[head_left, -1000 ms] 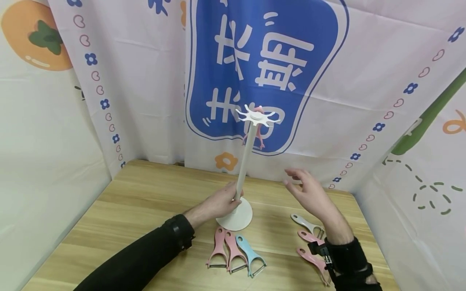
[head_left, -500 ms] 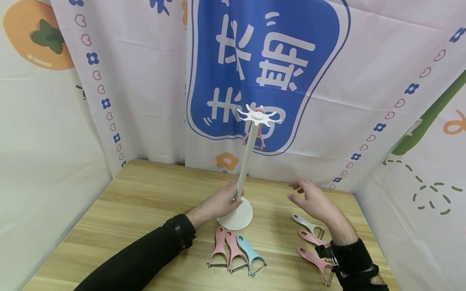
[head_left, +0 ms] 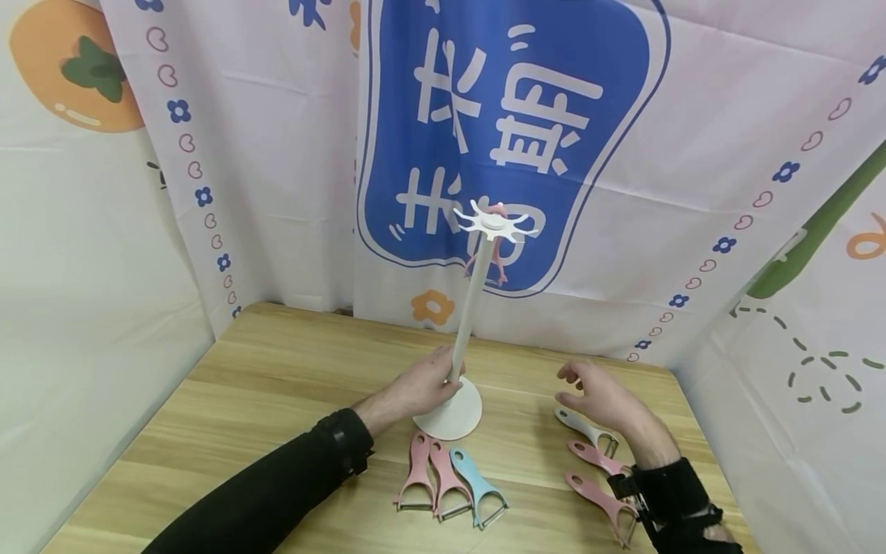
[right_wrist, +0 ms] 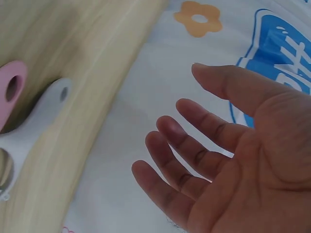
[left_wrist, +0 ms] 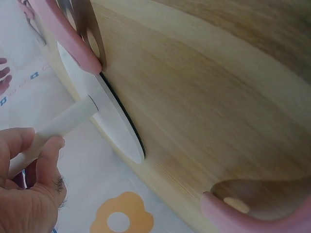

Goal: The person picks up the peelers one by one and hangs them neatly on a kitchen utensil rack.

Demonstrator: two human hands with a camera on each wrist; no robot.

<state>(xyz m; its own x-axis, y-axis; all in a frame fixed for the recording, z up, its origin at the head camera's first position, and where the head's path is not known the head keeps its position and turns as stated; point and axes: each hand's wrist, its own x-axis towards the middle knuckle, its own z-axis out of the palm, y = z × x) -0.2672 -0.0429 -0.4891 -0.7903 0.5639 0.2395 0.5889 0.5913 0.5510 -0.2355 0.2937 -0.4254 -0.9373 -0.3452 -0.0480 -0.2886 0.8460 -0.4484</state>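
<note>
A white stand (head_left: 471,308) with a round base and a ring of hooks on top is gripped low on its pole by my left hand (head_left: 425,382). In the left wrist view, fingers and thumb wrap the pole (left_wrist: 73,119) just above the base. One pink peeler (head_left: 498,265) hangs from a hook behind the pole. My right hand (head_left: 601,394) hovers with relaxed fingers over a white peeler (head_left: 580,422) at the right; its palm (right_wrist: 243,184) holds nothing. Below the white one lie two pink peelers, one upper (head_left: 594,455) and one lower (head_left: 601,496), partly under my wrist.
In front of the base lie two pink peelers, a left one (head_left: 418,469) and a middle one (head_left: 445,475), beside a blue peeler (head_left: 476,482). The wooden table (head_left: 291,362) ends at a printed cloth backdrop (head_left: 298,192).
My right hand has come down and slightly right, from beside the pole to just over the white peeler. My left hand keeps its grip on the stand.
</note>
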